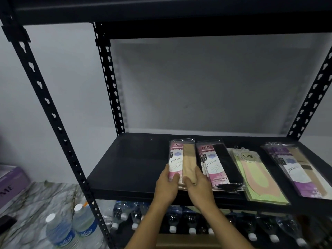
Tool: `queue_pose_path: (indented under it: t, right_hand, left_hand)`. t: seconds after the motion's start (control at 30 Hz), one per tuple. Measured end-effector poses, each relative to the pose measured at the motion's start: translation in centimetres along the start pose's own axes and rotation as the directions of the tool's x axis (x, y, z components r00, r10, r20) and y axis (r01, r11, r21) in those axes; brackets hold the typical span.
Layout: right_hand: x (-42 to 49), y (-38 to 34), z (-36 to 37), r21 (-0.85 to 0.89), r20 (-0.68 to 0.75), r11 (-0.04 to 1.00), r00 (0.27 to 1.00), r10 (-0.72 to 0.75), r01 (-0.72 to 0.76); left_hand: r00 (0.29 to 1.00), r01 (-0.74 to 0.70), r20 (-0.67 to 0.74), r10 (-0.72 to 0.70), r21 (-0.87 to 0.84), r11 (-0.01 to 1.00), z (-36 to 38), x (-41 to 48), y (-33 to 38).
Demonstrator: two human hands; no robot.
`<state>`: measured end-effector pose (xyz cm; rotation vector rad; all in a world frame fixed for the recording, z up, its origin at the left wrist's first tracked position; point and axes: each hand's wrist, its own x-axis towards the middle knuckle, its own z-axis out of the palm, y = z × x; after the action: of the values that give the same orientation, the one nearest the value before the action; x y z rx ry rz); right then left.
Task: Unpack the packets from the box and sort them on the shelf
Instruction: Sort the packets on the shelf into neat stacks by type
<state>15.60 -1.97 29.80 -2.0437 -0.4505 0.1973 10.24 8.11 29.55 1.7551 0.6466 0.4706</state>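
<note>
A pink packet with beige socks (pixel 182 159) lies on the black shelf (pixel 129 166), on top of a small pile. My left hand (pixel 168 186) grips its near left edge, thumb on top. My right hand (pixel 196 186) grips its near right edge, thumb on the beige part. Right of it lies a pile of pink packets with black socks (pixel 217 164). Further right lie green and peach sock packets (pixel 258 177), then purple packets with beige socks (pixel 298 169). The box is not in view.
Black slotted uprights (pixel 53 115) frame the shelf, with another board overhead. Several water bottles (pixel 190 223) lie on the level below. Two upright bottles (pixel 71 229) stand on a marbled surface at the lower left, next to a purple carton (pixel 10 184).
</note>
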Motion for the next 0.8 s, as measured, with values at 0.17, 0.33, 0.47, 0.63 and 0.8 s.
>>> queue_pose_path:
  t: [0.17, 0.33, 0.47, 0.63, 0.8]
  right_hand:
    - [0.0, 0.0, 0.6, 0.022, 0.041, 0.999, 0.998, -0.037, 0.036]
    - [0.0, -0.8, 2.3, 0.024, 0.042, 0.999, 0.998, -0.042, 0.041]
    - [0.0, -2.0, 4.5, 0.059, 0.069, 0.997, 0.996, -0.059, 0.055]
    - [0.9, -3.5, 6.6, 0.063, 0.093, 0.997, 0.994, -0.051, 0.046]
    - [2.6, -4.6, 7.4, 0.061, 0.092, 0.996, 0.993, -0.077, 0.072]
  left_hand:
    - [1.000, -0.018, -0.011, 0.018, 0.018, 1.000, -0.4, -0.1, -0.4]
    - [0.998, -0.017, -0.063, 0.021, 0.055, 0.998, -2.1, 0.5, -1.3]
    - [0.995, -0.022, -0.098, 0.030, 0.075, 0.997, -4.4, 1.1, -1.9]
    - [0.992, -0.030, -0.117, 0.042, 0.102, 0.994, -6.5, 2.5, -2.0]
    - [0.990, -0.019, -0.138, 0.035, 0.109, 0.994, -7.3, 4.4, -1.9]
